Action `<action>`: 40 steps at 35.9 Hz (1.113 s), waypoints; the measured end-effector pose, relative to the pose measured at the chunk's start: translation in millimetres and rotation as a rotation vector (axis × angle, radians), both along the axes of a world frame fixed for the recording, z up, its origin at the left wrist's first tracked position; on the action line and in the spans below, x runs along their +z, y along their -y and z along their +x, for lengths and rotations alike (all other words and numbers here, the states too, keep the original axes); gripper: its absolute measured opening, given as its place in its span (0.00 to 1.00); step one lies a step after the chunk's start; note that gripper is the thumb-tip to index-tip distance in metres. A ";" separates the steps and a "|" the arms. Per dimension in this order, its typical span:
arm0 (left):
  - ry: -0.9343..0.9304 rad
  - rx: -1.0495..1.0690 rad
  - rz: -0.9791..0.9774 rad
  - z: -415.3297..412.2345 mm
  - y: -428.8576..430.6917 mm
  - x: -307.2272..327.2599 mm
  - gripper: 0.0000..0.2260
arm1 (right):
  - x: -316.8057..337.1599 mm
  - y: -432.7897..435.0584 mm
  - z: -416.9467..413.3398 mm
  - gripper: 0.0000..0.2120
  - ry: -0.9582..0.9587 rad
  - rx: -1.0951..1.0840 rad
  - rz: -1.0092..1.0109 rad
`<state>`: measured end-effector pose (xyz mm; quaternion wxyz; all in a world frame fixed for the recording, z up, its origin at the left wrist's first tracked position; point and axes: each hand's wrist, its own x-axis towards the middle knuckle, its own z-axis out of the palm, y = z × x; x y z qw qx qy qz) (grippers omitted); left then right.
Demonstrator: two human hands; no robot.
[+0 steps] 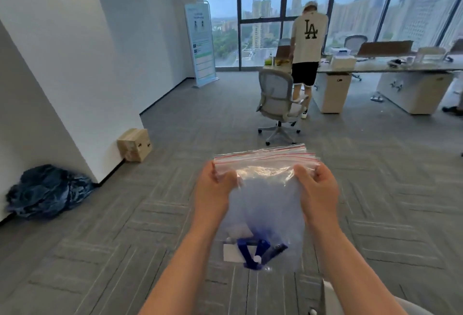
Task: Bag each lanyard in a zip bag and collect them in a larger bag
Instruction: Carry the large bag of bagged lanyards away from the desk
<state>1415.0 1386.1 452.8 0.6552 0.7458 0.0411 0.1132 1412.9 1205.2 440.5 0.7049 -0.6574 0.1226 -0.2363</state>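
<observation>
A large clear zip bag (265,189) with a red stripe along its top hangs in the air in front of me. My left hand (215,187) pinches its upper left corner and my right hand (317,189) pinches its upper right corner, just below the zip. At the bottom of the bag lie blue lanyards (260,252) with white cards, some in smaller clear bags; how many, I cannot tell.
Grey carpet floor lies below. A white office chair (280,104) stands ahead, and a person (308,46) stands with their back to me at a long desk (375,66). A wooden box (135,144) and a dark blue bundle (47,192) sit by the white wall at left.
</observation>
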 end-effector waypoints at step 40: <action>0.060 -0.984 -0.111 617.8 484.4 -13.5 0.07 | -3.1 394.6 465.0 0.07 -0.064 -0.994 -0.035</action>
